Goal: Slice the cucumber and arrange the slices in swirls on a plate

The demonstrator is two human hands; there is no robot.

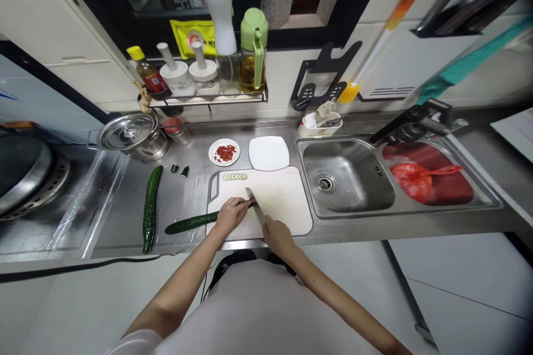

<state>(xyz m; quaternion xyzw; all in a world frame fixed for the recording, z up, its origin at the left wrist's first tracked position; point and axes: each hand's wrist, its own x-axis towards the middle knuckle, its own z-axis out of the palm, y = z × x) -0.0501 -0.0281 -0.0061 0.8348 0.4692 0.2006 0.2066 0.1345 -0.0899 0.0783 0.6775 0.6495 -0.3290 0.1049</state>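
Pale shirt [250,310] fills the foreground. Beyond, the right hand [278,236] grips a knife [259,212]; the left hand's [231,215] fingers close round a cucumber [191,223], which reaches leftward off the white cutting board [287,199] over the steel counter [179,194]. Past those fingers lie slices [235,176]; rightward, a sink [347,177].

The person's left forearm [187,280] slants in from a bent elbow [162,309], the right forearm [333,293] angles in opposite, and it's close quarters up front: left hand [231,214] back upward, fingers [240,206] bunched together and bent, right hand [278,234] curled in a snug grip just beside it, the two hands apart
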